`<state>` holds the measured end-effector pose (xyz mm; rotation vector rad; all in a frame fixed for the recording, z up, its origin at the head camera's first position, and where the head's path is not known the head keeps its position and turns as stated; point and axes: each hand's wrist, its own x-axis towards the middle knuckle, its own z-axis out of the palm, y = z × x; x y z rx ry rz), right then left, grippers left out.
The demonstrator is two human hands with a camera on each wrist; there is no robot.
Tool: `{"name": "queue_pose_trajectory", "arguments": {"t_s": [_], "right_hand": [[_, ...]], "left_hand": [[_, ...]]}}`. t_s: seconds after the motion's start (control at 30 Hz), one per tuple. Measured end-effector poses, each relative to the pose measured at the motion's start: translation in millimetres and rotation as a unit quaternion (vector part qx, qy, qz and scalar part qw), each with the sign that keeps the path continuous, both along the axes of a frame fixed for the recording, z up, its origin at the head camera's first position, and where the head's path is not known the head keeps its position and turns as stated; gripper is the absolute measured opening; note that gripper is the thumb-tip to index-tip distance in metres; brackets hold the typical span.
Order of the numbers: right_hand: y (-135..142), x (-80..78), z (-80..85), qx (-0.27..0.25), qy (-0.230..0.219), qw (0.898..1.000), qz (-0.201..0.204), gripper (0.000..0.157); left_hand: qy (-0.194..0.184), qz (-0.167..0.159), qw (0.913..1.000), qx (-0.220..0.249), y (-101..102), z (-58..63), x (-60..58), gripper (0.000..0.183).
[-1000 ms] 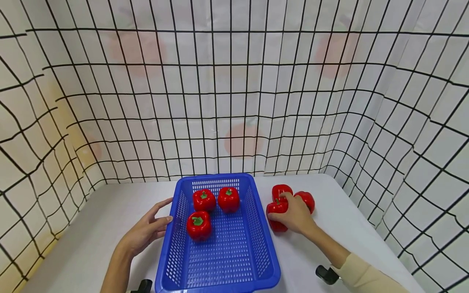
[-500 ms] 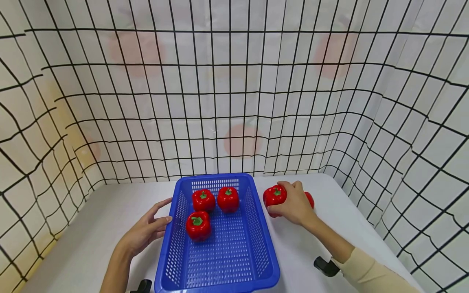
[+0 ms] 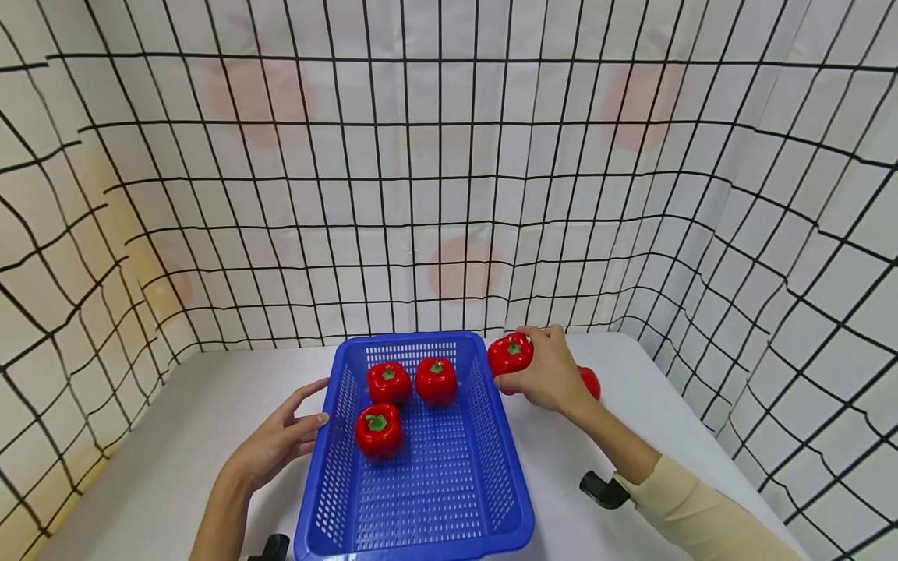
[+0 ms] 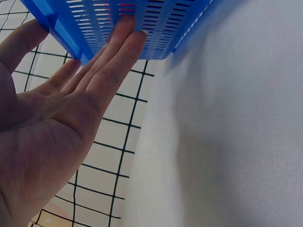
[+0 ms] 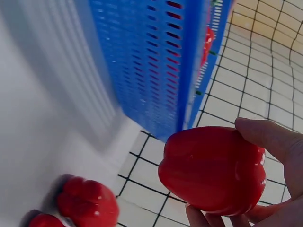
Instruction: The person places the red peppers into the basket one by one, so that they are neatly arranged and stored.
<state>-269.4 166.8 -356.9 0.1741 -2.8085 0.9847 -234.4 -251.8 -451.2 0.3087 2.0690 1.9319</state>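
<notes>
In the head view my right hand [image 3: 550, 374] grips a shiny red bell pepper [image 3: 508, 354] with a green stem, beside the right rim of a blue perforated basket [image 3: 421, 506]. The right wrist view shows this held pepper [image 5: 213, 170] raised off the table, thumb on one side and fingers on the other. My left hand [image 3: 270, 440] rests its extended fingers against the basket's left wall. Inside the basket, three red bell peppers stand toward the back left: one pepper [image 3: 389, 382], another pepper [image 3: 436, 382] and a nearer pepper [image 3: 379, 431].
Right of the basket, a red pepper [image 3: 589, 382] is partly hidden behind my right hand. In the right wrist view two peppers lie on the white table, one pepper [image 5: 90, 203] in fuller view. Black wire grid [image 3: 442, 195] encloses the table's back and sides.
My right hand has lifted the bell pepper from the group on the table and carried it back and left to the basket's rim. The left hand and basket have stayed put.
</notes>
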Motion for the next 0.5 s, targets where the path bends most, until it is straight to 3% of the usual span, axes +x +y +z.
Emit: {"name": "queue_pose_trajectory", "arguments": {"t_s": [0.5], "right_hand": [[-16,0.0,13.3,-0.045,0.013,0.996,0.072,0.087]], "left_hand": [[0.002,-0.001,1.0000,0.002,-1,0.7,-0.4,0.074]]}}
